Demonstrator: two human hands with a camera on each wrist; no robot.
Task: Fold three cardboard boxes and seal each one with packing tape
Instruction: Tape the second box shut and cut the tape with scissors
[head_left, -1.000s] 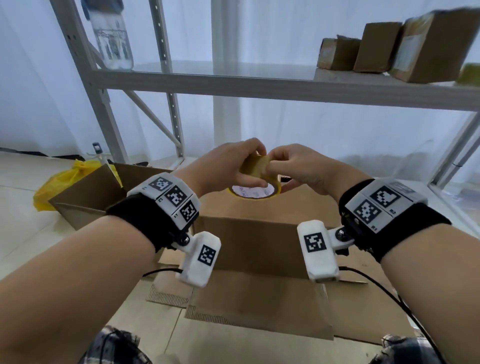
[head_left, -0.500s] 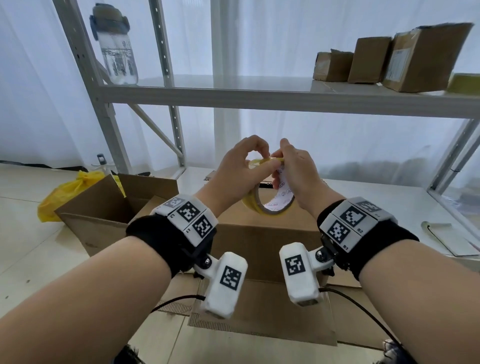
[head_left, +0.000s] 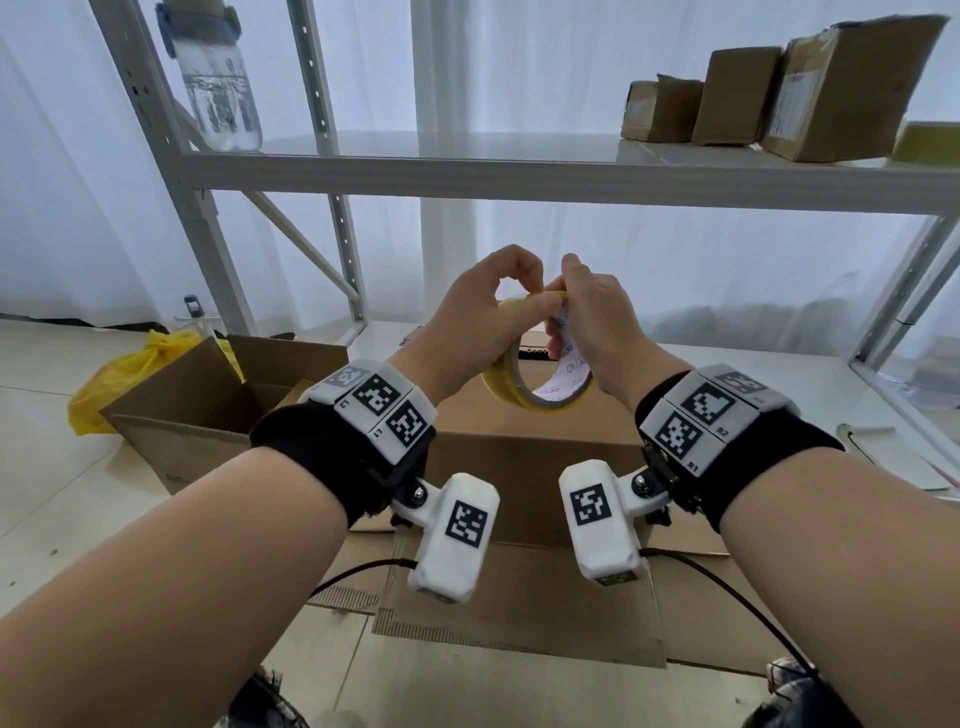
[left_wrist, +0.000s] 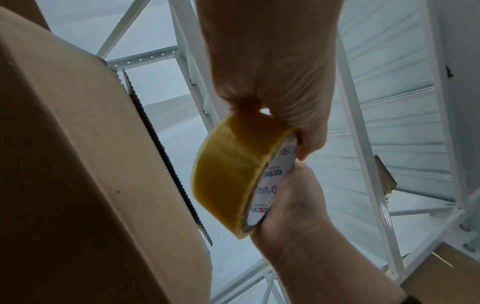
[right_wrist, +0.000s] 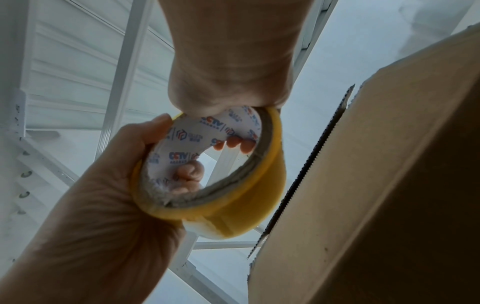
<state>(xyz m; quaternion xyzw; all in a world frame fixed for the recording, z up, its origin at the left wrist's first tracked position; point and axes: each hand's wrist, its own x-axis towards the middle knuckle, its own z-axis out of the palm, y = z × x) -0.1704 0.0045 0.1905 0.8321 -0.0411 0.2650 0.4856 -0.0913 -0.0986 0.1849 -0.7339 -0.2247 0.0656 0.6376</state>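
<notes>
A yellow roll of packing tape (head_left: 511, 395) with a white printed core is held up in the air above a closed brown cardboard box (head_left: 519, 467). My left hand (head_left: 483, 322) grips the roll's outer band from the left, thumb and forefinger meeting at its top rim. My right hand (head_left: 592, 322) holds it from the right, fingers through the core and fingertips at the same top rim. The left wrist view shows the roll (left_wrist: 228, 170) edge-on between both hands, beside the box (left_wrist: 78, 164). In the right wrist view fingertips show inside the core (right_wrist: 207, 144).
An open cardboard box (head_left: 197, 415) stands to the left, with a yellow plastic bag (head_left: 119, 374) behind it. Flattened cardboard (head_left: 519, 597) lies under the closed box. A metal shelf (head_left: 519, 176) above carries a bottle (head_left: 218, 88), several small boxes (head_left: 779, 98) and another tape roll (head_left: 930, 143).
Both hands have lifted the tape roll off the box top and tilted it from flat to upright. The fingertips have gathered at its top rim.
</notes>
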